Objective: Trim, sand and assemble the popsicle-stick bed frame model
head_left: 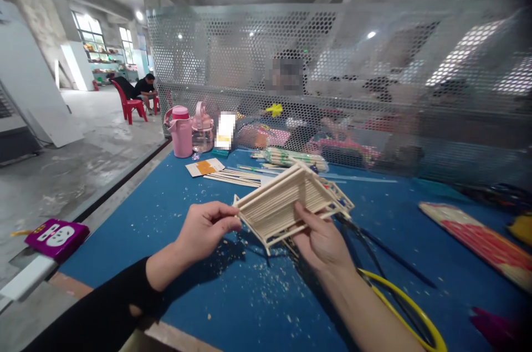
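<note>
A small model built of thin wooden sticks (274,213) is held tilted above the blue table. It has a slatted panel with a frame of sticks around it. My right hand (322,241) grips it from below, the thumb lying on the slats and the fingers behind. At its left corner, my left hand (211,227) pinches the frame's end between thumb and fingers. Whether a separate small piece sits in that pinch is too small to tell. Wood crumbs and short stick bits lie on the table (166,230) below.
Loose sticks (233,177) and bagged sticks (291,158) lie behind the model. A pink thermos (182,133) and a clear pink-topped jug (202,133) stand at the back left. A yellow cable (409,302) runs at right, near a red-and-cream packet (477,241). A perforated screen (249,52) closes the back.
</note>
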A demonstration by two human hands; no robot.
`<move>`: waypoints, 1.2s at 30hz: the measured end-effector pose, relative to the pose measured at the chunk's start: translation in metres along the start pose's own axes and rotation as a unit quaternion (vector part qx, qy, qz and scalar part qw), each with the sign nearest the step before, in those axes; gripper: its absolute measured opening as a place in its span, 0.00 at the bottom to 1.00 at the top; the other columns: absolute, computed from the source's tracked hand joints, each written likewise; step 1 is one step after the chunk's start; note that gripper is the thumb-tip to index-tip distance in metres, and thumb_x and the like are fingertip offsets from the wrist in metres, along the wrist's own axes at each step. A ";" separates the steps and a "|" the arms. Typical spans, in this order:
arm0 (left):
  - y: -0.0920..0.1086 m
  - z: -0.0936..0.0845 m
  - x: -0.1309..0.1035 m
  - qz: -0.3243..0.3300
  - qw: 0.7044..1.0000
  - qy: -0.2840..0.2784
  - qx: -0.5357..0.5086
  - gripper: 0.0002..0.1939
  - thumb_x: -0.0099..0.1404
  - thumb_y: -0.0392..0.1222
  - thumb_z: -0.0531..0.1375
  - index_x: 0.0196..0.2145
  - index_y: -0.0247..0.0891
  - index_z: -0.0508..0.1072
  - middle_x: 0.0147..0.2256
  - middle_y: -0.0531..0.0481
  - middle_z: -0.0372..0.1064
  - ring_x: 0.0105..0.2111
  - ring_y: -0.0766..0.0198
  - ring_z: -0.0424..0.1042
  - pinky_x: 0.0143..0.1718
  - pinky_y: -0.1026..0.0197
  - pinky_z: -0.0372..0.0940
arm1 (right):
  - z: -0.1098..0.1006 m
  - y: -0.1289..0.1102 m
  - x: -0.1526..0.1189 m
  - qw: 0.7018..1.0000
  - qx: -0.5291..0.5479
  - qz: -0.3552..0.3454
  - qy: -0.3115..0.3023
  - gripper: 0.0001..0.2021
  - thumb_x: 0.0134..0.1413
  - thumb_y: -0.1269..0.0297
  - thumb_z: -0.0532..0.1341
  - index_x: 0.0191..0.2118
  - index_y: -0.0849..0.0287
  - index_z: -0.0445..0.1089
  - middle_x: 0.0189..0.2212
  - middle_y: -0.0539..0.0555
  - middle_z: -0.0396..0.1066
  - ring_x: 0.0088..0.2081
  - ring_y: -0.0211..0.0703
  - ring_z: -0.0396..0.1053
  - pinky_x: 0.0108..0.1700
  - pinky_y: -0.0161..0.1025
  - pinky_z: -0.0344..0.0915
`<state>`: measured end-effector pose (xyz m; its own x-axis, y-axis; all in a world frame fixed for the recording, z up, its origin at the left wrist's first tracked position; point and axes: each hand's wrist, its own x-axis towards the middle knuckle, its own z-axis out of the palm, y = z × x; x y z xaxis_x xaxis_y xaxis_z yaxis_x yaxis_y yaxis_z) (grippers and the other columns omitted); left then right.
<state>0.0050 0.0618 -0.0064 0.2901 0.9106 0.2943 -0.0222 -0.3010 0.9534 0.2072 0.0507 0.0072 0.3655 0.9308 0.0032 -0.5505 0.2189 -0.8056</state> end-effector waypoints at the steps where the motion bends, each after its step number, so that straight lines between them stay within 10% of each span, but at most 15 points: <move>1: 0.000 0.000 -0.001 0.003 1.000 -0.009 -0.009 0.10 0.59 0.44 0.61 0.32 0.35 0.76 0.26 0.47 0.74 0.26 0.64 0.72 0.30 0.61 0.66 | 0.000 0.000 0.000 1.000 0.003 0.005 0.001 0.26 0.22 0.68 0.74 0.38 0.52 0.74 0.32 0.49 0.78 0.40 0.52 0.75 0.49 0.53 0.69; 7: -0.001 -0.001 -0.002 0.049 0.999 0.018 0.008 0.14 0.66 0.45 0.52 0.42 0.36 0.71 0.25 0.52 0.65 0.21 0.70 0.63 0.21 0.67 0.59 | 0.001 -0.001 0.001 1.000 -0.001 0.018 0.004 0.23 0.23 0.66 0.74 0.35 0.53 0.75 0.31 0.49 0.78 0.40 0.52 0.74 0.49 0.52 0.69; 17: -0.002 -0.004 0.006 0.197 0.956 0.050 0.212 0.04 0.60 0.38 0.60 0.32 0.35 0.73 0.24 0.52 0.66 0.24 0.69 0.62 0.26 0.66 0.59 | -0.005 0.019 -0.006 0.990 -0.126 -0.068 -0.011 0.16 0.26 0.64 0.73 0.28 0.56 0.73 0.29 0.49 0.77 0.36 0.48 0.75 0.47 0.48 0.69; 29: 0.003 -0.001 0.001 0.318 0.932 0.129 0.119 0.15 0.55 0.48 0.65 0.37 0.36 0.71 0.25 0.53 0.67 0.22 0.71 0.62 0.24 0.68 0.62 | -0.001 0.017 -0.029 0.852 -0.425 -0.291 -0.092 0.15 0.44 0.61 0.64 0.41 0.59 0.72 0.34 0.57 0.78 0.35 0.49 0.75 0.37 0.41 0.72; 36: 0.013 -0.005 -0.002 0.357 0.919 0.127 0.106 0.12 0.53 0.47 0.67 0.31 0.36 0.75 0.23 0.51 0.73 0.21 0.70 0.69 0.24 0.69 0.65 | -0.003 0.022 -0.028 0.854 -0.398 -0.317 -0.104 0.13 0.43 0.61 0.66 0.38 0.57 0.72 0.34 0.56 0.78 0.33 0.48 0.76 0.37 0.41 0.72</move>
<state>-0.0004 0.0573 0.0054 0.0412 0.4878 0.8720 0.0752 -0.8718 0.4841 0.1873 0.0281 -0.0127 0.2142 0.7485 0.6276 0.4244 0.5074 -0.7499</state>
